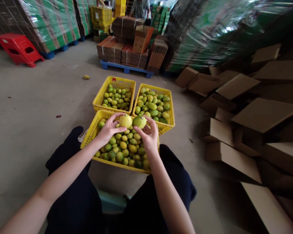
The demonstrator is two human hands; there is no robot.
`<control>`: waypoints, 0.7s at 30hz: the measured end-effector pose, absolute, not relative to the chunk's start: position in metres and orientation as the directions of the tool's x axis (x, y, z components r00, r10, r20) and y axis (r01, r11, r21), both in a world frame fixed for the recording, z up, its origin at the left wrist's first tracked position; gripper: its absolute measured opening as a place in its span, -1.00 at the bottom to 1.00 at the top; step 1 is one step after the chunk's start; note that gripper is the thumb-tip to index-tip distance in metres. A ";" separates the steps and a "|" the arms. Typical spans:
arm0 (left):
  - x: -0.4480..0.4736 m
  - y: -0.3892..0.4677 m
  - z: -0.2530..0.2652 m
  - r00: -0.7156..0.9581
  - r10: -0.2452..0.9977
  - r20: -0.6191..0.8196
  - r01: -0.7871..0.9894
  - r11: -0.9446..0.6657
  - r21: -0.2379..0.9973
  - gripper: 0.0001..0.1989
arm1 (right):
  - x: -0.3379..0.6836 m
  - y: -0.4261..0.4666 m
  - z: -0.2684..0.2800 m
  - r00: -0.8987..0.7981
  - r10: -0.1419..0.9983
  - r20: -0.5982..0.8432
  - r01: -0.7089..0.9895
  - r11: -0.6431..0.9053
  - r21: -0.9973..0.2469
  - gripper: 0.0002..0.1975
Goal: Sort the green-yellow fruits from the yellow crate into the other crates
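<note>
Above the near yellow crate (88, 138), my left hand (110, 129) grips a pale yellow lemon (125, 121) between thumb and fingers. Close beside it, a greener lemon (139, 122) sits in the grasp of my right hand (149, 134). Below both hands, the near crate is filled with green and yellow lemons (123, 145). Behind it stand a back left crate (97, 101) and a back right crate (173, 112), each with more green-yellow lemons inside.
Opened cardboard boxes (266, 113) are heaped on the right. Bundled flat cartons (134, 55) rest on a blue pallet (125, 69) ahead. A red stool (19, 48) and a single stray fruit (86, 77) are on the floor at left. A person (140, 9) stands far back.
</note>
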State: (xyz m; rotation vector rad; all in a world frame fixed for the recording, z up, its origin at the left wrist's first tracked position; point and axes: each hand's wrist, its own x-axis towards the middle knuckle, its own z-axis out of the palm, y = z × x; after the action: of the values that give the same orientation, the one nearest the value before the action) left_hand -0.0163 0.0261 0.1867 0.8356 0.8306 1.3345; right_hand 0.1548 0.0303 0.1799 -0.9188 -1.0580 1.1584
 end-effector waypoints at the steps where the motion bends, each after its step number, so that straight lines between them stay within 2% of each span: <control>1: -0.017 0.027 0.186 0.067 0.996 -0.061 -0.495 0.087 0.864 -0.48 | 0.155 0.031 0.180 0.067 0.989 0.128 -0.283 0.142 -0.948 -0.49; 4: -0.016 0.031 0.183 0.134 0.976 -0.173 -0.599 0.219 0.770 -0.51 | 0.157 0.034 0.179 0.027 0.999 -0.029 -0.440 -0.014 -0.898 -0.62; 7: -0.014 0.036 0.180 0.165 0.963 -0.214 -0.696 0.268 0.667 -0.50 | 0.154 0.038 0.175 -0.082 0.987 -0.135 -0.575 -0.157 -0.803 -0.72; 10: -0.014 0.038 0.177 0.199 0.938 -0.282 -0.715 0.336 0.613 -0.59 | 0.149 0.040 0.170 -0.155 0.973 -0.173 -0.580 -0.231 -0.781 -0.63; 13: -0.013 0.035 0.174 0.287 0.907 -0.309 -0.650 0.421 0.632 -0.66 | 0.145 0.039 0.167 -0.192 0.954 -0.228 -0.565 -0.298 -0.769 -0.50; 16: -0.008 0.032 0.170 0.358 0.899 -0.251 -0.592 0.426 0.684 -0.58 | 0.143 0.039 0.165 -0.206 0.936 -0.286 -0.594 -0.352 -0.723 -0.49; 18: -0.005 0.032 0.167 0.354 0.902 -0.248 -0.580 0.420 0.698 -0.57 | 0.142 0.040 0.163 -0.193 0.927 -0.322 -0.608 -0.370 -0.702 -0.51; 21: -0.003 0.036 0.166 0.266 0.905 -0.332 -0.602 0.425 0.676 -0.64 | 0.139 0.042 0.159 -0.125 0.936 -0.329 -0.599 -0.335 -0.727 -0.56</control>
State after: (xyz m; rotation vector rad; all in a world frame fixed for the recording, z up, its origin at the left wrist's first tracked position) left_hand -0.0025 0.0356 0.1657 0.4645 0.7683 1.0681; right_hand 0.1394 0.0424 0.1590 -0.9288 -0.5148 1.7110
